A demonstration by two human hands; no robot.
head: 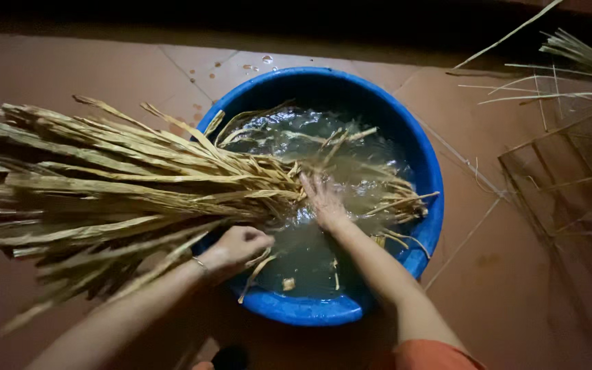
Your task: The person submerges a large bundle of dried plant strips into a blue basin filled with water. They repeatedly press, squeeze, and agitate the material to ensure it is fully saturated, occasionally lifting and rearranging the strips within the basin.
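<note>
A big bundle of dry yellowish reed strips (pixel 111 185) lies across the left rim of a round blue basin (pixel 427 164) filled with murky water. One end of the bundle dips into the water; the other fans out to the left over the floor. My left hand (pixel 240 248) is closed around the lower strips at the basin's rim. My right hand (pixel 323 200) lies flat, fingers spread, pressing the wet ends of the strips down at the water's surface.
The basin stands on a reddish-brown tiled floor (pixel 70 75) with water drops behind it. A woven frame of thin strips (pixel 563 178) lies at the right, with more loose reeds (pixel 577 55) above it. Short reed bits float in the water.
</note>
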